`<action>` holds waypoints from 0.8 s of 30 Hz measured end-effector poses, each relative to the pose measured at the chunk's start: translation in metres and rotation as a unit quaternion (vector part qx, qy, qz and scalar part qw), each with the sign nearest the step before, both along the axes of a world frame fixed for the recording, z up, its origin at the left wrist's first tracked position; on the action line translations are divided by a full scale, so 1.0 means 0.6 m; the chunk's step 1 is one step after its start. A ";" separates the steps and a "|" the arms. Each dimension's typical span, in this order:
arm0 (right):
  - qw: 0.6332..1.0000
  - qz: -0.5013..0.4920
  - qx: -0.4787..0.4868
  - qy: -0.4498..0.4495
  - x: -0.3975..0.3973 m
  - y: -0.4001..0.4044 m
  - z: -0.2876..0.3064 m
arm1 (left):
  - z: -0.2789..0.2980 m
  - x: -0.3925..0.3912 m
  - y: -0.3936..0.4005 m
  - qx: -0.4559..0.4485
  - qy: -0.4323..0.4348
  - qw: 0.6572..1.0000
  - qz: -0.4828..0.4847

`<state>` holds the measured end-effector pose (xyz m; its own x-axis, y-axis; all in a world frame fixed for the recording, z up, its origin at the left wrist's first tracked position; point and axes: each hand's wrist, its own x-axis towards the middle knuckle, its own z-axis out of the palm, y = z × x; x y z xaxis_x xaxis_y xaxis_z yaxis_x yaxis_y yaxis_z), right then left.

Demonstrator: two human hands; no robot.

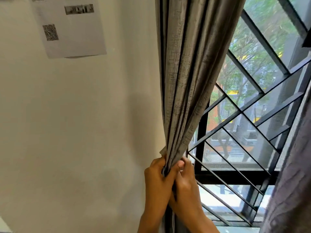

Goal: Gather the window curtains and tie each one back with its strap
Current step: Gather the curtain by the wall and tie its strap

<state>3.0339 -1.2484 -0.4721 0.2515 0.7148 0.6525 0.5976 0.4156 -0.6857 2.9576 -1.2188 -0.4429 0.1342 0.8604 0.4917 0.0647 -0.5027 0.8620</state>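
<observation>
Wall point(84, 115) on the left; beside it I see the curtain point(190, 81) bunched, left hand point(158, 179) and right hand point(184, 179) both clenched round it. No strap visible, so tying remains; far-right curtain point(292, 165) hangs loose

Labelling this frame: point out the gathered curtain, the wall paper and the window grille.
curtain point(190, 78), head view, mid folds.
paper point(75, 34), head view, blank middle.
grille point(242, 108), head view, diagonal bar.
</observation>
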 end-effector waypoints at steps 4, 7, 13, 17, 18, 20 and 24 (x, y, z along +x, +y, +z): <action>0.994 0.100 0.037 0.015 0.055 0.002 0.003 | 0.002 -0.005 0.013 -0.049 -0.057 0.996 0.041; 0.989 0.099 0.035 0.099 0.104 0.025 0.027 | 0.006 -0.009 0.021 -0.065 -0.064 0.995 0.025; 0.955 0.264 -0.136 0.022 0.146 0.056 0.077 | 0.010 -0.017 0.024 -0.079 -0.074 0.993 -0.043; 0.963 0.238 -0.129 0.001 0.142 0.052 0.087 | 0.018 -0.031 0.034 -0.093 -0.088 0.988 -0.085; 0.976 0.190 -0.103 -0.002 0.134 0.052 0.081 | 0.020 -0.031 0.034 -0.082 -0.084 0.990 -0.078; 0.999 0.031 -0.008 -0.019 0.105 0.046 0.056 | 0.022 -0.024 0.031 -0.041 -0.060 0.997 -0.019; 0.991 -0.110 0.053 -0.054 0.016 0.012 0.012 | 0.006 -0.001 0.027 0.024 -0.006 0.993 0.118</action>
